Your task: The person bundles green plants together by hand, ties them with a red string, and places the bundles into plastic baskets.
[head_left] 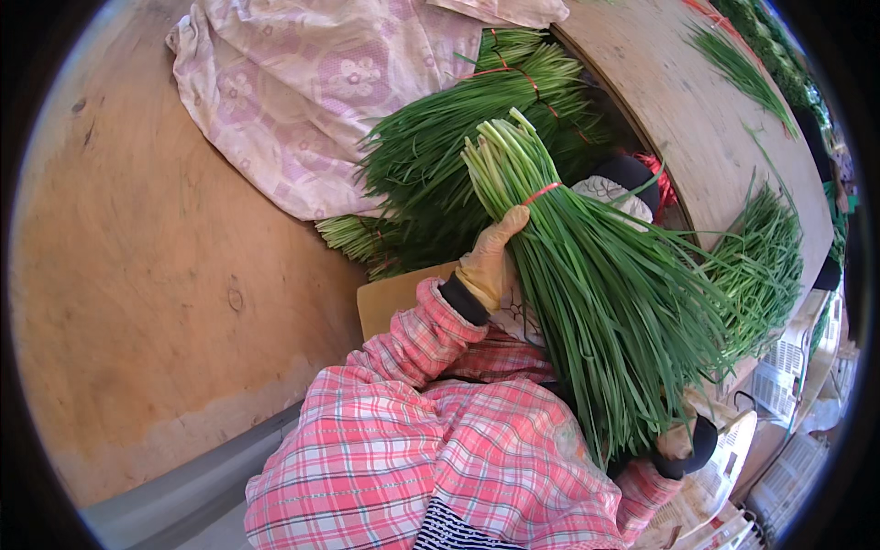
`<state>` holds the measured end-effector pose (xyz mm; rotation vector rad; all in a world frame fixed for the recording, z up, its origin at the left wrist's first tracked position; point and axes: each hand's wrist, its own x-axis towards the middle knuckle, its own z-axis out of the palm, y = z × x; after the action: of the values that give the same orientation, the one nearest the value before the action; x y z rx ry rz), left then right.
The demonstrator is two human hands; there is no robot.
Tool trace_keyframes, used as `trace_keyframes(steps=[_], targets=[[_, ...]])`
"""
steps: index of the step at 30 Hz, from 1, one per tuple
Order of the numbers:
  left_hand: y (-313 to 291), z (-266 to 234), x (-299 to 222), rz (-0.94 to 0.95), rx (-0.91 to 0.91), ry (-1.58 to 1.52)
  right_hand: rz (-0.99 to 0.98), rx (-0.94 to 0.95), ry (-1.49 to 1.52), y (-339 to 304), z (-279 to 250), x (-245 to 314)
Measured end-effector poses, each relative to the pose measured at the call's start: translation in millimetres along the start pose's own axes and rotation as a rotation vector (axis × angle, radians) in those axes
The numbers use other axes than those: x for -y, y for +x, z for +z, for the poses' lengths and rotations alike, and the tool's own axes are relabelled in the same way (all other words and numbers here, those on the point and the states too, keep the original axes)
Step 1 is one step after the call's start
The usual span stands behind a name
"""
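Worktop (165, 275), brown wood, dark knots scattered over it, a paler worn band along its near edge. Cloth (321, 92), one, pale pink with mauve patterning and white flowers, rumpled, spread over the worktop's far right part and hanging past its right edge. Cardboard piece (394, 298), tan, just off the worktop's near right corner. Grey panel (202, 486), smooth, below the worktop's near edge. Second board (715, 137), light wood, curved by the lens, beyond a dark gap. Red plastic (669, 188), crumpled, beside the second board's near edge. Crates (788, 367), several, whitish, slatted, past the second board's near right corner; contents indistinct.
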<state>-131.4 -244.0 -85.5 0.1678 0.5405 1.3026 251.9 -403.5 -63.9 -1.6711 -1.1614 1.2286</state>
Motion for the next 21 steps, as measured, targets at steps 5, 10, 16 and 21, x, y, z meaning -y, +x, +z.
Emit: trace_keyframes(steps=[5, 10, 16, 21], targets=[[-3.5, -8.6, -0.9, 0.092, 0.022, 0.138, -0.186, -0.529, -0.227, 16.3, -71.3, 54.4], [-3.6, -1.1, -3.0, 0.186, 0.041, 0.208, -0.639, -0.111, -0.499, 45.8, 65.9, 173.1], [-15.7, -34.4, -55.6, -0.135, -0.001, 0.452, -0.657, 0.235, -0.837, 93.6, 167.0, 123.2], [-3.7, -209.2, -134.1, 0.260, -0.985, 0.172, -0.695, 0.194, -0.834, 86.2, 173.9, 120.0]])
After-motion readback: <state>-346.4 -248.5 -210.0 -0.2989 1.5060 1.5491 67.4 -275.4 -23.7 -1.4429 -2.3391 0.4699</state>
